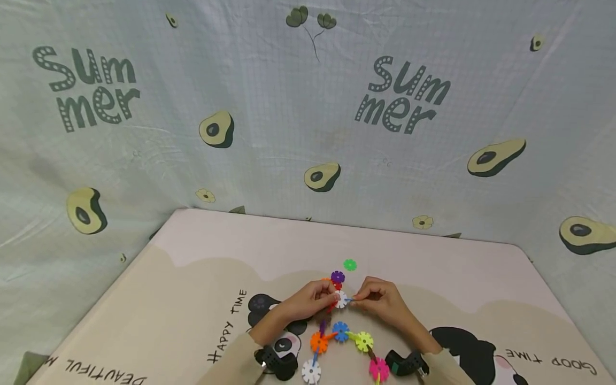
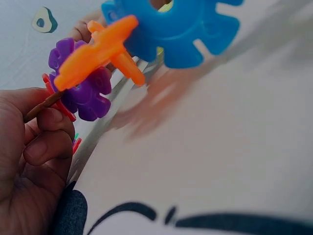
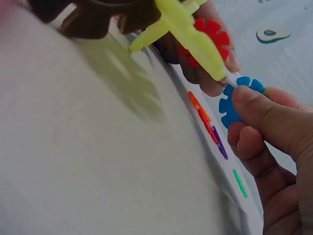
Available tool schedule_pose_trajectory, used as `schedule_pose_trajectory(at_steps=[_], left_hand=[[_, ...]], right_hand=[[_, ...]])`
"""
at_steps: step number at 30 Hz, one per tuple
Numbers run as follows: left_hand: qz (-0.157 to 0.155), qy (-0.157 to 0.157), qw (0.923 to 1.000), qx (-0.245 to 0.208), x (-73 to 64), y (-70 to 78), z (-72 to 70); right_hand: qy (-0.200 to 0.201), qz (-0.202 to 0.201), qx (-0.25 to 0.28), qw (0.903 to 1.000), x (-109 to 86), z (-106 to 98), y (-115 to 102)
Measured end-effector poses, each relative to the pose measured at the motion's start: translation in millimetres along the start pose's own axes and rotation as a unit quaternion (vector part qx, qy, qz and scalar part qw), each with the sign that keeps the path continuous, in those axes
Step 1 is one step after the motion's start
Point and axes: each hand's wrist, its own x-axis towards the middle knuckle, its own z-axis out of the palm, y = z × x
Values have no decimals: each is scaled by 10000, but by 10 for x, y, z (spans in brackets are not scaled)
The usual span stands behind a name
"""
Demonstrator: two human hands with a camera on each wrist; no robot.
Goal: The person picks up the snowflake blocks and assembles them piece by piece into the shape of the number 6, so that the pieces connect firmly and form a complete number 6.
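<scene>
My left hand (image 1: 310,300) grips a joined chain of notched plastic snowflake discs. A white disc (image 1: 341,299) shows at its fingertips, while a purple disc (image 2: 80,83) and the edge of a brown disc (image 2: 44,105) show beside the fingers in the left wrist view. Between thumb and fingers, my right hand (image 1: 382,300) pinches a blue disc (image 3: 230,105), its edge against the white disc. A red disc (image 3: 208,44) lies by the left fingers in the right wrist view. Nearer me the chain continues through orange (image 1: 319,342), blue (image 1: 340,331), yellow (image 1: 364,341) and pink (image 1: 379,369) discs.
Loose discs lie beyond the hands, among them a green disc (image 1: 349,264) and a purple disc (image 1: 338,276). Another white disc (image 1: 311,371) ends the chain's near left side. The printed tabletop (image 1: 168,299) meets a patterned cloth (image 1: 269,107) at the back.
</scene>
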Motion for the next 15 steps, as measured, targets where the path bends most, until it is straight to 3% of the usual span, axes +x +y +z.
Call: schedule_pose_trajectory(at_steps=[5,11,15], left_hand=[[-69,27,10000,11,2,20,-1],[-113,-13,9996,239,2,29,-11],[-140,-86,9998,66,3,11,-10]], right_hand=[[-18,19,87,10000,6,6,-6],[-26,-100,-542,9985,30,33,-18],[84,-242,-640,9976,24,42,-8]])
